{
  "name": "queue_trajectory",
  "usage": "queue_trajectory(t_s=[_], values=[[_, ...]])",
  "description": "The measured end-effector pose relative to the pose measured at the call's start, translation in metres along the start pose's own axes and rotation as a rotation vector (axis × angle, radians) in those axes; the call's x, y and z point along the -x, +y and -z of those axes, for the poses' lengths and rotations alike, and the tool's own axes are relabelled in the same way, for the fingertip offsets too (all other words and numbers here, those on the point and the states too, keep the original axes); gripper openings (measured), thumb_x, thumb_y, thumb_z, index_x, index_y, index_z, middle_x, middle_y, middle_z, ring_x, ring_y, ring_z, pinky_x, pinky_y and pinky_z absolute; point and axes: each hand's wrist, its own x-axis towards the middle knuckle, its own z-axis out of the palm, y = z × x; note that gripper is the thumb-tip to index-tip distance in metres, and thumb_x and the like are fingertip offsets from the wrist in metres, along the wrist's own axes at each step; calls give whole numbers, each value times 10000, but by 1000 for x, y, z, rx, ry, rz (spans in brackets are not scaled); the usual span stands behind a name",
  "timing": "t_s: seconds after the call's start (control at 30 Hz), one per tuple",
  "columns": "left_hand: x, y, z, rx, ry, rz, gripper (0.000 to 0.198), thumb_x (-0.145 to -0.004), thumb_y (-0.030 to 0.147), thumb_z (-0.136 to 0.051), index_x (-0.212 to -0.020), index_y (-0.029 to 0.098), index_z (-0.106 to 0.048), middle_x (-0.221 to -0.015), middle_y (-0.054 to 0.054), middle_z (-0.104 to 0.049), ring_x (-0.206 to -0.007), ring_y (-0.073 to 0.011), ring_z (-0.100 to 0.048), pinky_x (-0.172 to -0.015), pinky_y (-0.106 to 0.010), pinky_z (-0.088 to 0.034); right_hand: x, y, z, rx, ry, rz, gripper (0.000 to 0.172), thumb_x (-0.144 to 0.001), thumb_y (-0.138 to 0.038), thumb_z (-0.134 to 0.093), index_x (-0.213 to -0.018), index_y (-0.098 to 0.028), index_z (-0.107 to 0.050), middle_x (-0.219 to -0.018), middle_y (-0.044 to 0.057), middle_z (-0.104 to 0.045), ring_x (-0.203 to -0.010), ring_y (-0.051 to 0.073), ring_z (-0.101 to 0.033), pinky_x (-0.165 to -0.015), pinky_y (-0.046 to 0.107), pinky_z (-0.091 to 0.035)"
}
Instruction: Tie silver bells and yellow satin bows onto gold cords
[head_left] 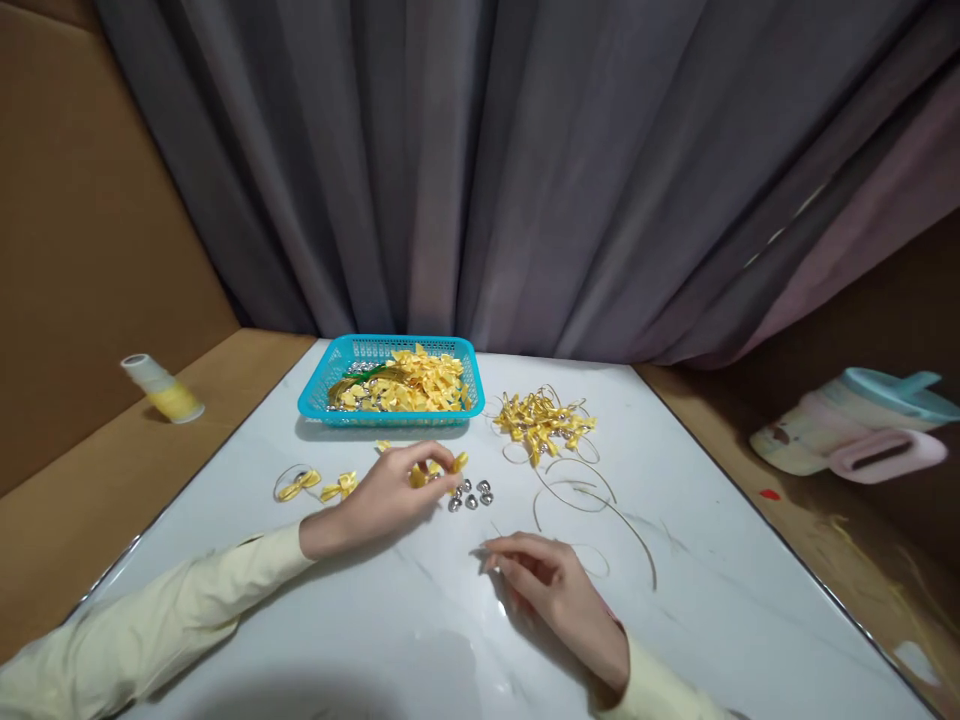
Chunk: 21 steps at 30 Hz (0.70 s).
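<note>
My left hand (401, 487) reaches over the white table, thumb and forefinger closed on a small yellow ribbon bow (460, 462). Behind its fingers lie more yellow bows (420, 476), partly hidden. Just right of those fingertips sit several silver heart-shaped beads (471, 500). My right hand (546, 592) rests nearer the front with thumb and forefinger pinched together; a thin tip shows at them, too small to name. Loose gold cords (592, 500) curve across the table beyond this hand. Left of my left hand are a bow with a cord loop (298, 486) and another bow (339, 487).
A blue plastic basket (390, 420) at the back holds yellow bows, silver beads and gold cord. Right of it lies a pile of corded bows (544, 420). A yellow thread spool (169, 395) stands at left, a tumbler with a pink handle (817, 430) at right. Grey curtains (420, 170) hang behind.
</note>
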Motion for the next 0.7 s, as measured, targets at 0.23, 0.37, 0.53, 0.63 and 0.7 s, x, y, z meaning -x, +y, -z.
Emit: queue_trajectory(t_s=[0.23,0.37,0.53,0.63,0.7], values=[[19,3,-26,798,-349,346,149,-818,273,-573,-820,124,-585,-799,-59,-620,-749,-137,-555,-699,-249,-415,-14,-4,36,-282,237,-19,248,-722,-337,-662,-859,-131,-685,-763,65,-634,-480,68,-416,-432,206,-303],[24,-9,-40,883,-432,425,171,-817,297,-579,-820,126,-568,-777,-59,-622,-714,-139,-563,-692,-264,-422,-6,-11,38,-160,246,10,248,-754,-381,-631,-848,-155,-674,-657,26,-598,-459,78,-414,-464,228,-337],[25,-9,-45,824,-358,462,260,-791,329,-611,-935,142,-503,-806,-67,-660,-710,-149,-573,-674,-278,-411,4,-15,13,104,72,28,285,-767,-442,-593,-712,-164,-626,-497,-15,-489,-445,90,-403,-449,221,-316],[25,-7,-46,791,-257,502,310,-771,332,-627,-962,172,-443,-902,-77,-681,-772,-152,-573,-742,-296,-415,5,-9,2,269,48,116,299,-776,-421,-583,-633,-158,-585,-522,-10,-495,-472,81,-373,-468,216,-295],[25,-6,-46,775,-240,517,287,-784,342,-607,-944,180,-432,-997,-100,-672,-861,-169,-584,-829,-327,-404,5,-5,-1,336,59,132,326,-783,-419,-574,-597,-152,-563,-528,-7,-495,-484,79,-365,-481,217,-291]])
